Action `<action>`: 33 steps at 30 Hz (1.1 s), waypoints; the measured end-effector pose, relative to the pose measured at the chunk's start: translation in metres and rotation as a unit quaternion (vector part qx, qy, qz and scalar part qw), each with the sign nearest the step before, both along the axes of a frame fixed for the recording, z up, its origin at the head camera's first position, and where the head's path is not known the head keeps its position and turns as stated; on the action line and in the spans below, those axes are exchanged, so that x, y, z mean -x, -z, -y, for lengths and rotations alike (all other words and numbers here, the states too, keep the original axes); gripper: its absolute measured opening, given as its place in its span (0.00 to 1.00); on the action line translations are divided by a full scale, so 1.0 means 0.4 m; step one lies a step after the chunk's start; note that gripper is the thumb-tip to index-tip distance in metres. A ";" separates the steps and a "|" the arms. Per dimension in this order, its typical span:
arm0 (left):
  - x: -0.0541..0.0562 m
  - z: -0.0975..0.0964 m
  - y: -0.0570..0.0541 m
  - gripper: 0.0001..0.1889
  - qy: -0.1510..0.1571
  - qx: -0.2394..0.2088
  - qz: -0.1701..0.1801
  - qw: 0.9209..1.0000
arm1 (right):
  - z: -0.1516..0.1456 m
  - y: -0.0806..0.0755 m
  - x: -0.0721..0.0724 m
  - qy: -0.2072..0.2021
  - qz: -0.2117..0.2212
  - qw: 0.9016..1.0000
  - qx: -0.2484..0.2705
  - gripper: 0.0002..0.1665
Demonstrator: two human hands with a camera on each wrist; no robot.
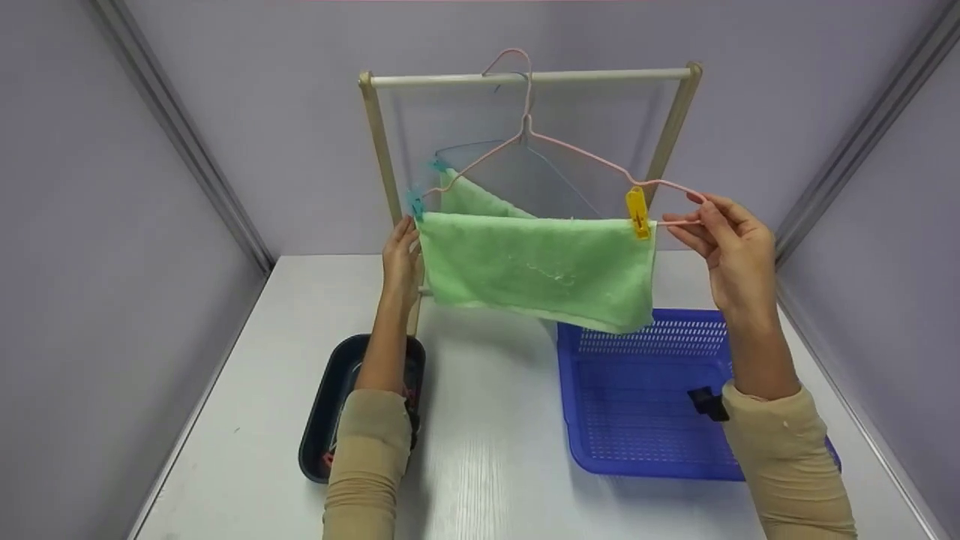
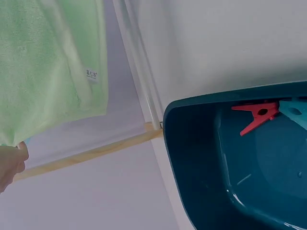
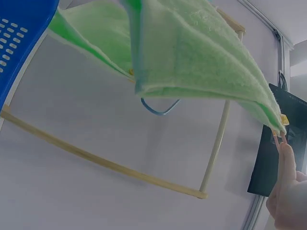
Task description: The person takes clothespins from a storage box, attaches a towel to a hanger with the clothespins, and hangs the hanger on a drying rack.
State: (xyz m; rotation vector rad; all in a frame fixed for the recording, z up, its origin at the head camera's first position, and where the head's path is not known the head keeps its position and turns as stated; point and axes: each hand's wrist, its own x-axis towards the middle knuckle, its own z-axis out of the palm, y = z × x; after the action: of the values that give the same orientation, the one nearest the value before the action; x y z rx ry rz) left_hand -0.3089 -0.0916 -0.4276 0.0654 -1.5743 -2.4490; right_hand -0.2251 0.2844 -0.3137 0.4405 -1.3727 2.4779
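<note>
A pink clothes hanger (image 1: 581, 151) has its hook over the rack's white bar (image 1: 600, 76). Folded over its lower rod is a light green towel (image 1: 536, 270), with a yellow clothespin (image 1: 637, 213) at its right and a blue clothespin (image 1: 416, 204) at its left. My right hand (image 1: 742, 259) pinches the hanger's right end between thumb and fingers. At the towel's upper left corner, just under the blue clothespin, my left hand (image 1: 401, 259) holds the edge; its grip is partly hidden. The left wrist view shows those fingertips (image 2: 21, 151) against the towel.
Behind hangs another green towel (image 1: 480, 196) on a thin blue hanger (image 1: 559, 176). Below my left arm stands a dark teal tub (image 2: 192, 158) holding a red clothespin (image 2: 259, 115) and a blue one. A blue perforated basket (image 1: 645, 405) sits at the right on the white table (image 1: 480, 450).
</note>
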 end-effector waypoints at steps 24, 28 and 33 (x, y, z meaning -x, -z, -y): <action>0.011 -0.013 0.043 0.30 0.009 0.028 0.025 0.999 | 0.018 0.028 -0.016 -0.005 -0.002 0.999 -0.044 0.14; 0.008 -0.010 0.053 0.31 0.011 0.034 0.030 0.999 | 0.029 0.054 -0.025 0.004 -0.004 0.999 -0.052 0.14; 0.003 -0.006 0.058 0.30 0.008 0.052 0.037 0.998 | 0.047 0.083 -0.034 0.019 -0.007 0.999 -0.048 0.13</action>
State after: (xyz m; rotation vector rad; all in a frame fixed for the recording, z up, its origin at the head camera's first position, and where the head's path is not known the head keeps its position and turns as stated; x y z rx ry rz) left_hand -0.3100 -0.0891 -0.4507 0.1288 -1.7376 -2.3976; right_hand -0.2114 0.2654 -0.3468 0.4471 -1.4863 2.3816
